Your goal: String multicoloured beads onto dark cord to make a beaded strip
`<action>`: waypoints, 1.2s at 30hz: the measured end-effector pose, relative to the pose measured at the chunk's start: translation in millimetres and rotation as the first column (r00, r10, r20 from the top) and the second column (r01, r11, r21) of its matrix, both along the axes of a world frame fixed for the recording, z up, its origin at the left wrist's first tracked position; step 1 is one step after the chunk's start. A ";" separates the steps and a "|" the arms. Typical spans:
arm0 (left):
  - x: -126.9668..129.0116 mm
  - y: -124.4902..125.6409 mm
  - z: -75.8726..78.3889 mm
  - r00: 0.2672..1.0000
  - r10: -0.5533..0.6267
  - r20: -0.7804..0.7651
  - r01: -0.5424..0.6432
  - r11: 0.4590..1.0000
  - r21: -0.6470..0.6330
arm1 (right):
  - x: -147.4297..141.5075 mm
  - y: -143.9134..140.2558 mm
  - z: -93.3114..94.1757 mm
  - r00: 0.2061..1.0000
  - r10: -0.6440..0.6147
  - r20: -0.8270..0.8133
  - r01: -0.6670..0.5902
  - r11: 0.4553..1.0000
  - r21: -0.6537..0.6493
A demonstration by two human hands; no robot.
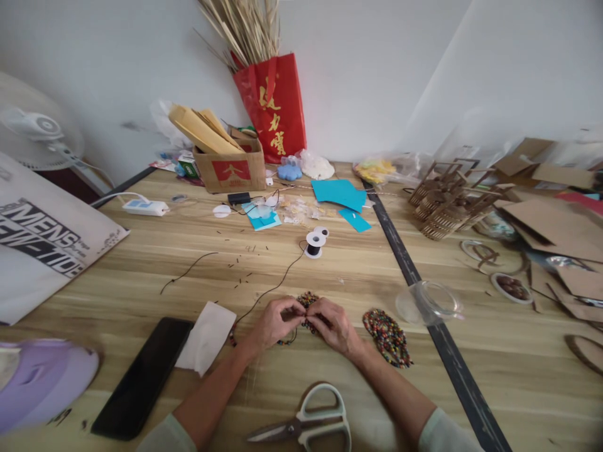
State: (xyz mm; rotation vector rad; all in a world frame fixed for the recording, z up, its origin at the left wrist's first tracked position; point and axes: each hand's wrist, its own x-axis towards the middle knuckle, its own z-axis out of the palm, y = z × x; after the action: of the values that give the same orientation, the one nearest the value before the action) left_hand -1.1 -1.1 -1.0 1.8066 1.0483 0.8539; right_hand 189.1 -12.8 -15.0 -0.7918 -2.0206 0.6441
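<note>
Left hand [277,321] and right hand [335,326] at beads [308,300].
Fingers [291,305] pinched narrow, contents indiscernible from here; scissors [296,427] nearer the person, spool [314,248] beyond.

Craft workshop, bead strands [387,337], cord spool [314,248], scissors [296,427]

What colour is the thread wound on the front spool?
The thread looks black, seen best in the head view.

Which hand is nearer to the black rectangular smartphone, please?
Left: the left hand is beyond the black rectangular smartphone and to its right; the right hand is farther right.
</note>
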 end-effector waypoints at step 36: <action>-36.9 4.3 41.0 0.846 -0.269 -0.460 0.255 0.962 -0.093 | -1.0 -0.7 1.0 0.999 -0.038 0.006 0.038 0.997 0.064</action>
State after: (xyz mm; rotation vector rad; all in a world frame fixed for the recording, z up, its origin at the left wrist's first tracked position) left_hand -38.0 3.2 40.0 2.1293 1.0609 0.2304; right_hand 188.1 -13.4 -14.0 -0.7937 -2.0173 0.5535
